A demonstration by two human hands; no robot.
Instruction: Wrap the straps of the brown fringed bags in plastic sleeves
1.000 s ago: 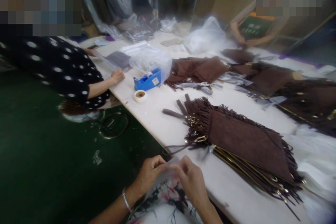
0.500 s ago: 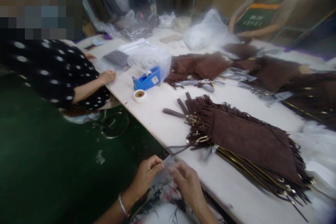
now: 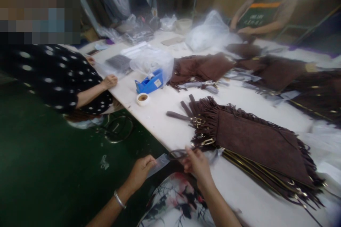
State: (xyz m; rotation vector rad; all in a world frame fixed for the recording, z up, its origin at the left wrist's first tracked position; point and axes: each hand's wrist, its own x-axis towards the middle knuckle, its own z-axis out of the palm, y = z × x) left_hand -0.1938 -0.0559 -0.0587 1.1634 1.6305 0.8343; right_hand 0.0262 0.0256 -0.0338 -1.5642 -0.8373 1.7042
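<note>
My left hand (image 3: 140, 172) is closed on the near end of a thin clear plastic strip (image 3: 160, 161) at the white table's (image 3: 165, 127) front edge. My right hand (image 3: 197, 163) pinches a dark strap (image 3: 178, 154) that hangs from a stack of brown fringed suede bags (image 3: 253, 142), right by their gold clasps (image 3: 206, 142). A silver bangle (image 3: 119, 199) circles my left wrist. My lap in floral cloth (image 3: 181, 198) lies below both hands.
A blue tape dispenser (image 3: 150, 81) and a tape roll (image 3: 143, 98) sit mid-table. More brown bags (image 3: 202, 67) and clear plastic bags (image 3: 210, 33) lie further back. A person in a dotted black top (image 3: 55, 78) leans on the left edge; another person (image 3: 258, 14) works at the far side.
My hands have drawn apart: the right hand moved up to the strap at the bags, and the left hand stays low with the plastic strip. The view shifted slightly.
</note>
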